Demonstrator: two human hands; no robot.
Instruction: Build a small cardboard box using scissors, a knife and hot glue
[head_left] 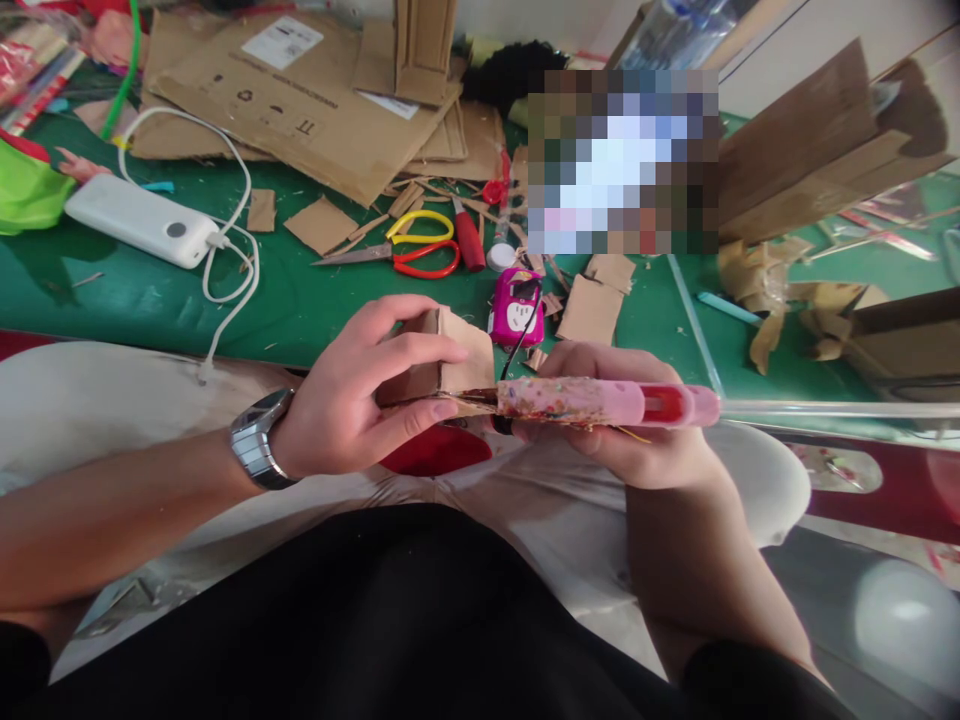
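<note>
My left hand (367, 385) is wrapped round a small folded cardboard box (469, 355), its thumb along the lower edge and its fingers over the top. In my right hand (630, 455) is a pink hot glue gun (574, 400), stained with dried glue. Its nozzle points left and meets the lower right edge of the box; whether glue is coming out is too small to tell. Just beyond the box stands a magenta power socket (517, 312) with a black plug and cord. The glue gun's handle and trigger are hidden by my right hand.
Yellow-and-red-handled scissors (420, 245) and a red-handled tool (469, 235) lie on the green table (300, 300). A white power bank (142, 218) with a cable sits at left. Flattened cardboard (300, 120) is stacked behind; tall cardboard pieces (810, 140) stand at right. One area is pixelated.
</note>
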